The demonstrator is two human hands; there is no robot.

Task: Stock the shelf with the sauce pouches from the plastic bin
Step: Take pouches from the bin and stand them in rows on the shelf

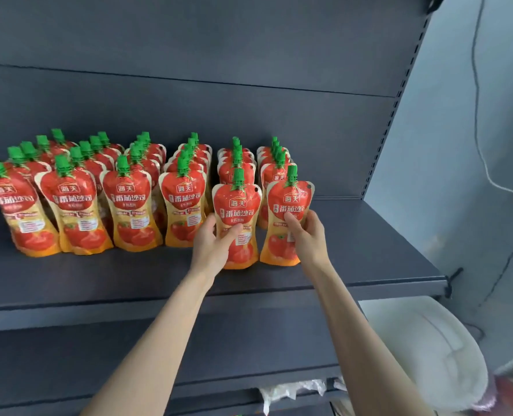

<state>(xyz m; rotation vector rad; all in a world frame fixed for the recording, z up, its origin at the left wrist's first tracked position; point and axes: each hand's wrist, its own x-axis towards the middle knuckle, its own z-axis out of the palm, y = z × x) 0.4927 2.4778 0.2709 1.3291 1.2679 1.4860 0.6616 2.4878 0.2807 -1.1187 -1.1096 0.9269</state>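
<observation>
Both hands were up on the shelf [369, 235], 1 pouch apiece. The left hand [211, 246] gripped the left pouch [237, 205] round its narrow waist, thumb across the printed front and fingers curled out of sight behind. The pouch stood upright, green cap on top, just right of and above that hand.

The right hand [309, 238] did the same with the right pouch [289, 196]. Its thumb pressed on the label and its fingers wrapped round the pouch's right edge. That pouch rose upright too, to the left of the hand and tilted a touch to the right.

The 2 held pouches sat side by side, close but apart, near the front of the dark grey board. Their bases were down at shelf level; whether they rested on it could not be told. They stood ahead of the 2 rightmost files of the stocked pouches [129, 205], which ran in 6 files front to back across the left and middle of the shelf, all red and orange with green caps.

Below, a lower shelf [249, 340] ran under both forearms. The white plastic bin [429, 340] sat low at the right, well apart from the hands, with a blur of red at its lower right edge. A thin cable [477, 115] hung down the pale wall on the right.
</observation>
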